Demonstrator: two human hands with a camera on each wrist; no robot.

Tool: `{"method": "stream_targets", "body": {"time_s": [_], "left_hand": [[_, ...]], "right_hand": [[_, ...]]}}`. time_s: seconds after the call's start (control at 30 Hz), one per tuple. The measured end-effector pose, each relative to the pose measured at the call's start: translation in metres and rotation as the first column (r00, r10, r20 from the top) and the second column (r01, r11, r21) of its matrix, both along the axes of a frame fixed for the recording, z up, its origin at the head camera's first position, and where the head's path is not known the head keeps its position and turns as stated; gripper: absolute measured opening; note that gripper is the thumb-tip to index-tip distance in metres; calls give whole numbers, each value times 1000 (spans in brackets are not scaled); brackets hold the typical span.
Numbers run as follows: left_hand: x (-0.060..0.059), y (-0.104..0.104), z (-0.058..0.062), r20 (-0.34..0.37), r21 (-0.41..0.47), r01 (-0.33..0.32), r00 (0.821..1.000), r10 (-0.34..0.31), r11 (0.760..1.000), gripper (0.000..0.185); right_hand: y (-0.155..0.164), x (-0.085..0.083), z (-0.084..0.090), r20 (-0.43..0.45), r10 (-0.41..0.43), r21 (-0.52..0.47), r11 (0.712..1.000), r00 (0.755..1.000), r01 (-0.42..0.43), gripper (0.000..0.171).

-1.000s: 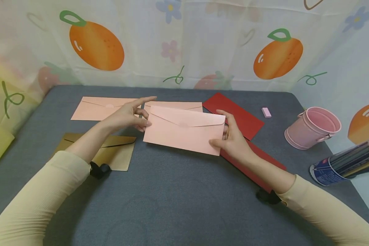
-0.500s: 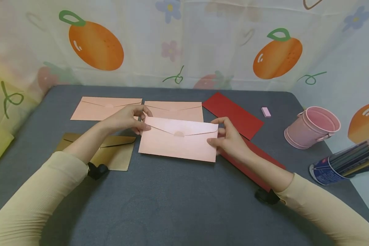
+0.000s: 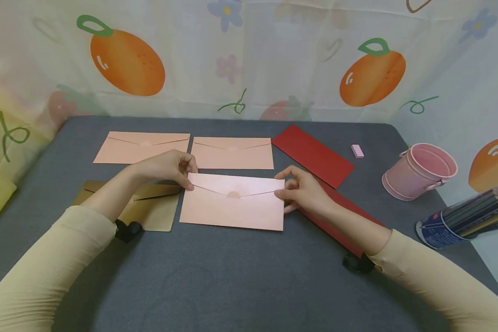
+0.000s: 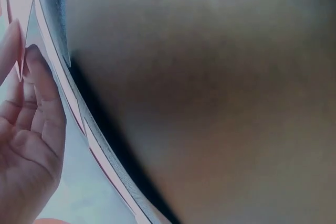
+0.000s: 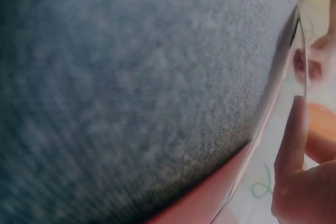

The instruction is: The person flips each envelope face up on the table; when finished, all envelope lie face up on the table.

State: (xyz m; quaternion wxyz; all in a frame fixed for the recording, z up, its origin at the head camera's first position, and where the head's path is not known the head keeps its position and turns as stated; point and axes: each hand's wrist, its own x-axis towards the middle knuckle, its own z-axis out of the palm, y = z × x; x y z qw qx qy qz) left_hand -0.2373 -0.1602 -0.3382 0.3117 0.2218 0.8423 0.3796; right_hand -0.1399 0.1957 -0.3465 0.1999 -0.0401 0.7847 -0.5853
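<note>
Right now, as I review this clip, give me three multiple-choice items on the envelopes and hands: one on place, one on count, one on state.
1. Where does the gold paper envelope lie?
A. Under the left forearm
B. Inside the pink metal bucket
C. On the red envelopes

2. How many pale pink paper envelopes are on the grey table?
A. One
B. Three
C. Five

3. How is the nearest pink envelope handled?
A. Untouched
B. One hand only
C. Left hand and right hand pinch its upper corners

Key: 1 A, the forearm crosses above it. 2 B, two lie behind, one is held. 3 C, fingers grip both corners.
</note>
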Motion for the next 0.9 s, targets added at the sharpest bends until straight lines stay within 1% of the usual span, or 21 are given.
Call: {"method": "stream_targets", "body": {"time_s": [0.17,0.23,0.33,0.4,0.53,0.73,0.9], "left_hand": [[1,-2,1,39,-39,65,997,-64,997,33],[1,-2,-1,61,-39,93,994,-90,995,33],[1,0,-4,67,-21,115,991,-113,993,31],[2,1,-6,51,-11,115,992,-114,993,29],[3,4,-7,-7,-32,106,994,-106,994,26],[5,7,-6,-31,-54,108,994,-109,993,27],[7,9,-4,-55,-69,107,992,-111,992,26]], "right_hand": [[-1,0,-2,38,14,10,1000,999,-14,34],[-1,0,-3,45,16,22,1000,999,-17,34],[-2,-1,-6,49,25,52,998,998,-27,37],[-3,-1,-8,48,29,79,996,998,-33,38],[-4,0,-9,33,35,137,990,999,-40,40],[-4,0,-9,-5,15,213,977,1000,-14,38],[-3,0,-8,-53,11,248,969,999,2,36]]}}
